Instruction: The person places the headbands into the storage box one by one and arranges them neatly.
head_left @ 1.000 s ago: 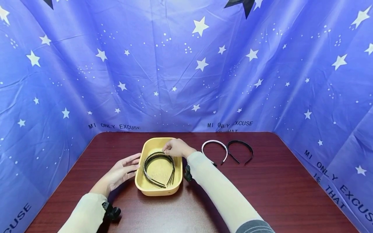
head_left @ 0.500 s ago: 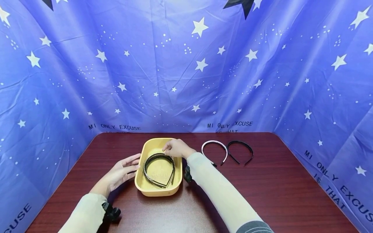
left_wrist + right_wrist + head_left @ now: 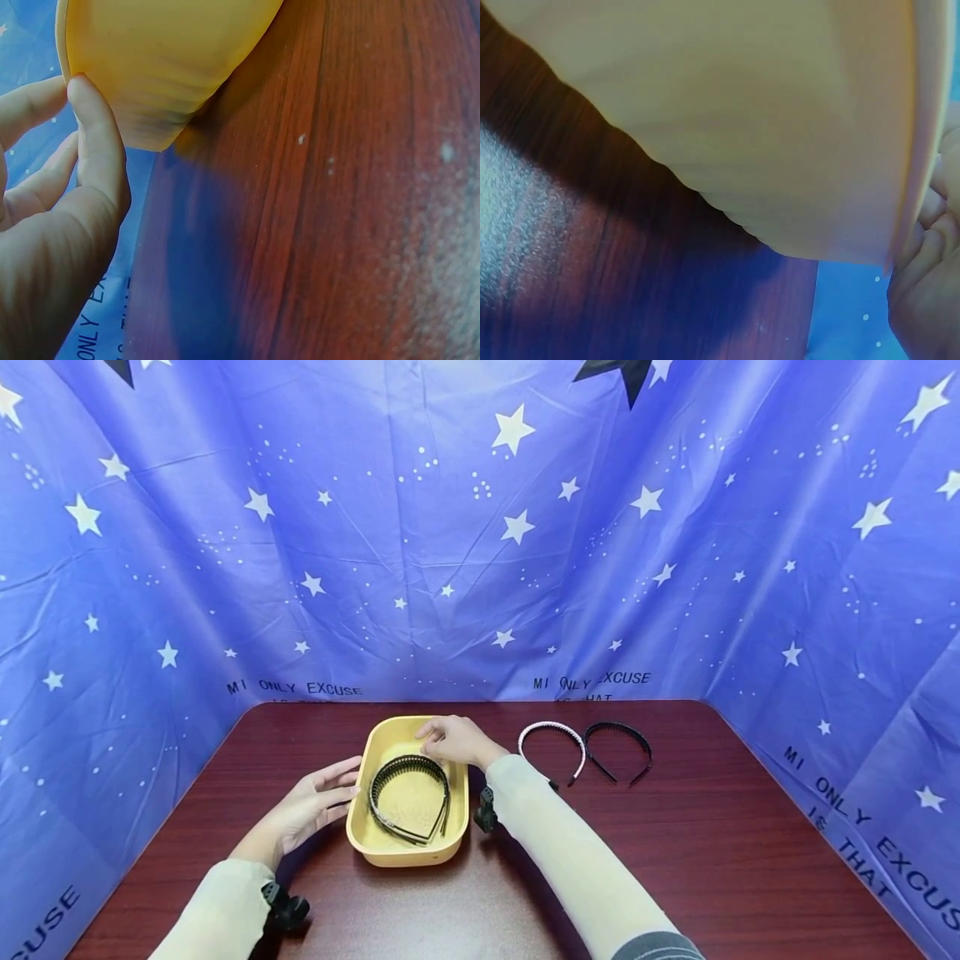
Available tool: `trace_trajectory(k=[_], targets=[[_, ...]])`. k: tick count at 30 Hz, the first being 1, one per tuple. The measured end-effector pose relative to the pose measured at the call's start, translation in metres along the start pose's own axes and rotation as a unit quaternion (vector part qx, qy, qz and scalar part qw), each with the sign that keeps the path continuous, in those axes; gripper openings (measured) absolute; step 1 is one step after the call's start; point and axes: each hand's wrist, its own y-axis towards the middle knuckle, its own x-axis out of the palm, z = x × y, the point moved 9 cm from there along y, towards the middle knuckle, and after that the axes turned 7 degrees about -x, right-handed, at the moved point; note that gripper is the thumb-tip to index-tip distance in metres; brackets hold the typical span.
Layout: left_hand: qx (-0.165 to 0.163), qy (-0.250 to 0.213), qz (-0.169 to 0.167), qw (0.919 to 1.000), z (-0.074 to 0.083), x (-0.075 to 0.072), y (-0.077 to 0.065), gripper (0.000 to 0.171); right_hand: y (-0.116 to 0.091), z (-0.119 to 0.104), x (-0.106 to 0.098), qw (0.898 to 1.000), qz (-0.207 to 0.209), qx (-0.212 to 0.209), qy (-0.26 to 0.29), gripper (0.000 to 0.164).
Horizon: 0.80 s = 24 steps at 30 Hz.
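A yellow plastic bin (image 3: 407, 857) stands on the table, with several dark toothed headbands (image 3: 408, 763) nested inside it. Part of the stack's left side looks pale and glittery. My left hand (image 3: 313, 802) rests against the bin's left side, its fingers relaxed and its thumb at the rim in the left wrist view. Over the bin's far right corner reaches my right hand (image 3: 455, 741), fingers bent and thumb apart from them, just above the headbands' top arc. Nothing shows between its fingertips. The bin's wall hides part of this hand in the right wrist view.
To the right of the bin lie a white headband (image 3: 552, 727) and a black headband (image 3: 619, 727), side by side on the dark red wooden table (image 3: 720, 860). A blue star-printed cloth (image 3: 480, 568) surrounds the table's back and sides.
The headbands in the bin have settled slightly lower, their ends closer together. My right hand's fingers have parted a little above them. My left hand has stayed at the bin's side.
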Motion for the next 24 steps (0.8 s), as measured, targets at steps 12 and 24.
trace_trajectory(k=[12, 24], targets=[[0.007, 0.005, -0.003, 1.0, 0.002, 0.002, -0.004, 0.068, -0.008, -0.002, -0.003, 0.998, 0.046, -0.024, 0.04, 0.028], [0.009, 0.01, -0.005, 0.9999, 0.003, 0.003, -0.003, 0.069, -0.015, -0.01, -0.011, 0.996, 0.046, -0.067, 0.03, 0.029]])
